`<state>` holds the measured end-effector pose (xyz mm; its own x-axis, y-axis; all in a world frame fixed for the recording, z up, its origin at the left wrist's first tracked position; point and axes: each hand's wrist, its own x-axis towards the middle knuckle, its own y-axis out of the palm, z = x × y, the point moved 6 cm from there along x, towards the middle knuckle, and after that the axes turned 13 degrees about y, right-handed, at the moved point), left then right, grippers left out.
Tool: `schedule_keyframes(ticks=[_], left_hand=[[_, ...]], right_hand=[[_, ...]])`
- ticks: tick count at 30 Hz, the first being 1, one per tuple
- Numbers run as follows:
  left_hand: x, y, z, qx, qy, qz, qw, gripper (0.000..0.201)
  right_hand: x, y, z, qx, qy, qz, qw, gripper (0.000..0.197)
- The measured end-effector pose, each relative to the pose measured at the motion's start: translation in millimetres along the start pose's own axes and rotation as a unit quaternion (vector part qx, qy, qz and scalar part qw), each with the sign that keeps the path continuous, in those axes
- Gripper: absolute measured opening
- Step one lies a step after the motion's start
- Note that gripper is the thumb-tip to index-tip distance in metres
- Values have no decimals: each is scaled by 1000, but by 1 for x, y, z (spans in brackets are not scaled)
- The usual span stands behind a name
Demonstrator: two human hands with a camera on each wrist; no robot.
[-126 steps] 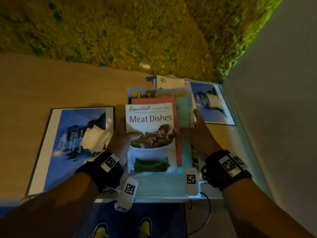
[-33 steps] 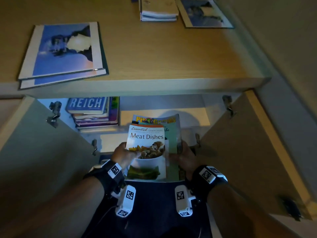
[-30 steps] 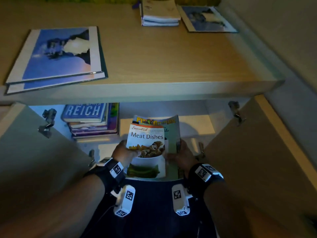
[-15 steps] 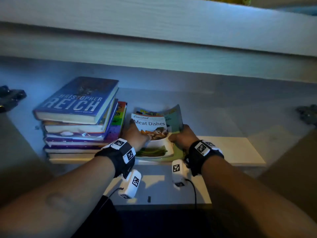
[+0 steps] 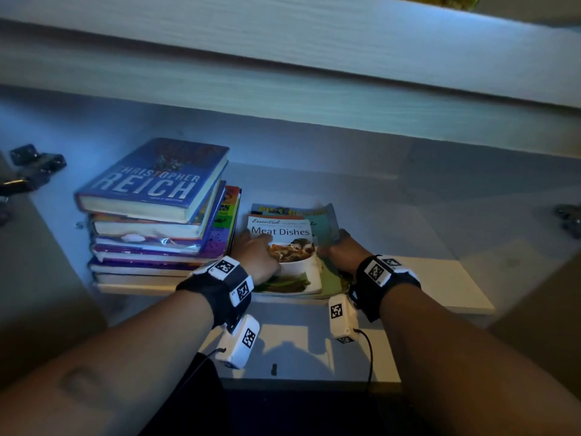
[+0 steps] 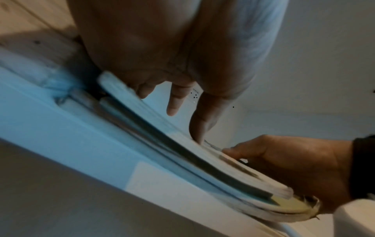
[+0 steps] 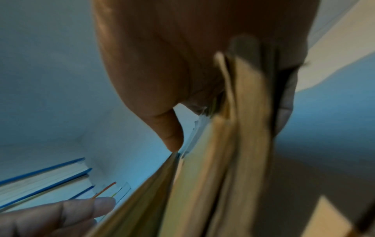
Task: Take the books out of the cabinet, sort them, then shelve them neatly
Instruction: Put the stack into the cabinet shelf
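Note:
A thin stack of soft-cover books (image 5: 317, 280) with "Meat Dishes" (image 5: 283, 231) on top lies on the white inner shelf (image 5: 424, 278) of the cabinet. My left hand (image 5: 254, 250) holds its left edge, thumb on the cover. My right hand (image 5: 339, 250) grips the right edge. In the left wrist view the stack's edge (image 6: 182, 157) runs slantwise, with the right hand (image 6: 284, 168) wrapped round its far side. The right wrist view shows my thumb (image 7: 170, 136) on the blurred stack (image 7: 202, 176). A taller pile topped by the blue "Reich" hardback (image 5: 157, 184) stands just left.
The cabinet's top board (image 5: 283, 42) hangs low overhead. Door hinges sit at the left (image 5: 34, 165) and right (image 5: 569, 218) walls. Bare shelf stretches to the right of the thin stack. The cabinet floor (image 5: 298, 350) lies below my wrists.
Both hands carried the thin stack from the cabinet top down through the open doors onto the inner shelf beside the tall pile. Over the last half second it barely moved.

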<state>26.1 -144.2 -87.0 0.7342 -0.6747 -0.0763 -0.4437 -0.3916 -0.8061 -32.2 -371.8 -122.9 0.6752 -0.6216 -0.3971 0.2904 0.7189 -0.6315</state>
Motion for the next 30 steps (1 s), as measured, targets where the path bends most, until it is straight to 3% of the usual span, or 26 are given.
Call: schedule_keyframes(ticks=[2, 6, 8, 13, 19, 25, 30], left_hand=[[0, -2, -2, 11, 5, -1, 1000, 76], [-5, -3, -5, 29, 24, -13, 999, 68], [-11, -1, -7, 39, 38, -3, 998, 76], [-24, 11, -7, 99, 42, 117, 987, 124], [-21, 11, -7, 151, 43, 137, 978, 125], [-16, 9, -7, 169, 41, 147, 974, 128], [-16, 7, -9, 200, 54, 152, 966, 125]], right_hand=[[27, 3, -8, -55, -3, 4, 998, 74], [-18, -4, 13, -109, -5, -8, 994, 61], [-18, -5, 12, -126, 2, -14, 992, 60], [-18, -3, 11, -145, 0, -23, 989, 58], [-25, 3, 9, -179, -2, -50, 983, 66], [-39, 2, 8, -278, 0, -138, 951, 51], [-61, 11, 12, -305, -61, -60, 949, 60]])
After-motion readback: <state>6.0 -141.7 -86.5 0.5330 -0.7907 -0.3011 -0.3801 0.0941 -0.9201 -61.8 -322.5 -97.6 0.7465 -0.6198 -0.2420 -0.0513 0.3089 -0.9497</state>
